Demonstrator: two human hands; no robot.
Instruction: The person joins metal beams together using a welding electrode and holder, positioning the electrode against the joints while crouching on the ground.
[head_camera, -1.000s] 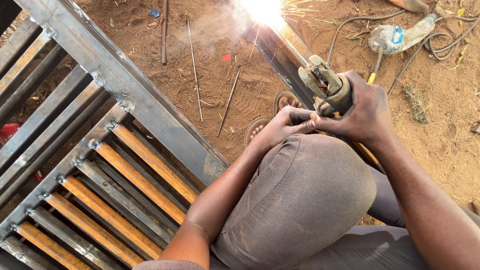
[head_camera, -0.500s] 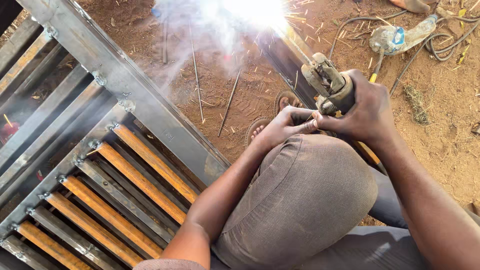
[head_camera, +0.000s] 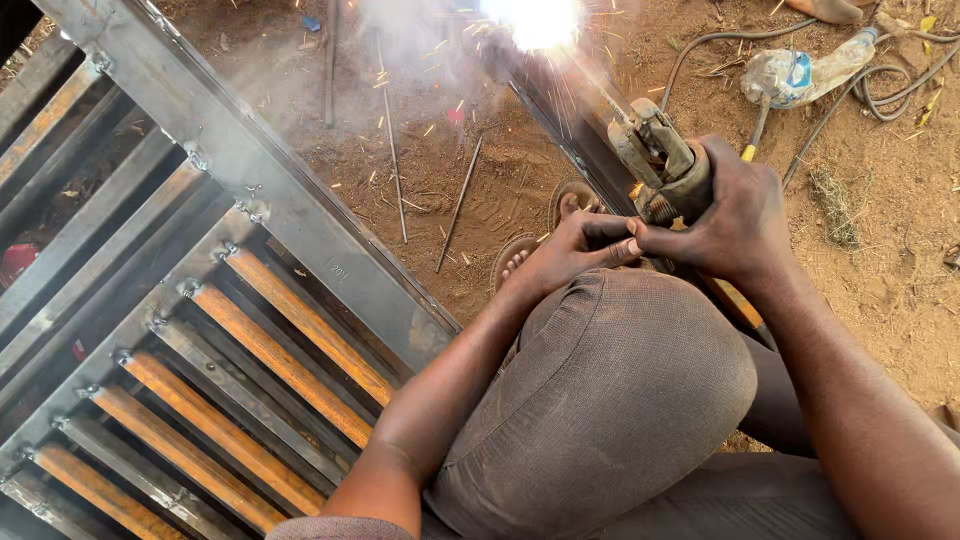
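My right hand (head_camera: 735, 215) grips a worn welding electrode holder (head_camera: 660, 160) that points up and away from me. Its rod ends in a bright white arc (head_camera: 535, 20) with smoke and sparks on a dark steel bar (head_camera: 560, 110). My left hand (head_camera: 570, 250) rests over my bent knee (head_camera: 610, 390), fingertips touching the right hand and steadying it. Two sandalled feet (head_camera: 545, 235) show just beyond the knee.
A welded steel gate frame (head_camera: 260, 190) with rusty orange bars (head_camera: 290, 350) lies on the left. Loose welding rods (head_camera: 395, 160) lie on the red dirt. A crushed plastic bottle (head_camera: 800, 70) and cables (head_camera: 720, 45) sit at top right.
The arc keeps burning and smoke has spread leftward over the dirt. Both hands hold nearly the same pose.
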